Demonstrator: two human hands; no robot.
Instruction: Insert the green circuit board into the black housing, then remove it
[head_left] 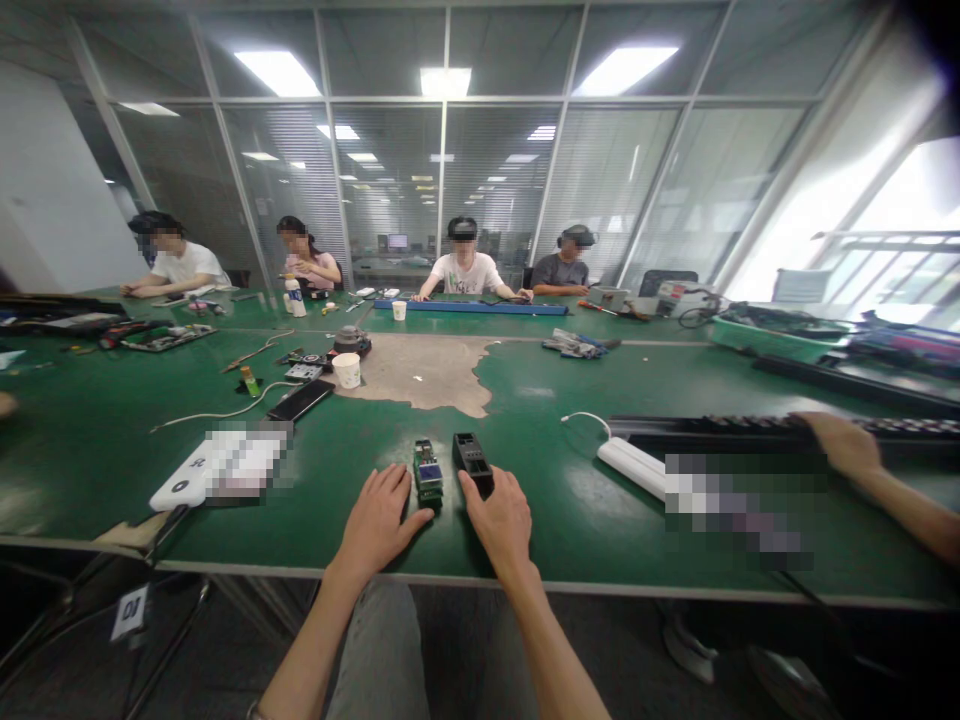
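Observation:
In front of me on the green table (547, 400) stands a green circuit board module (428, 470) with a small dark screen. My left hand (379, 520) lies beside its left side, fingers stretched out and the thumb near the module's close end. To the right of the module is a long black plastic housing (470, 455) with openings along its top. My right hand (501, 515) is closed around the near part of that housing, thumb on its left side. The fingers on the far side are partly hidden.
At left lie a white device (184, 478), a black phone (301, 400) and a paper cup (346, 371). On the right are a white power strip (634, 468) and another person's hand (840, 445) on a long black rail. Several people sit across the table.

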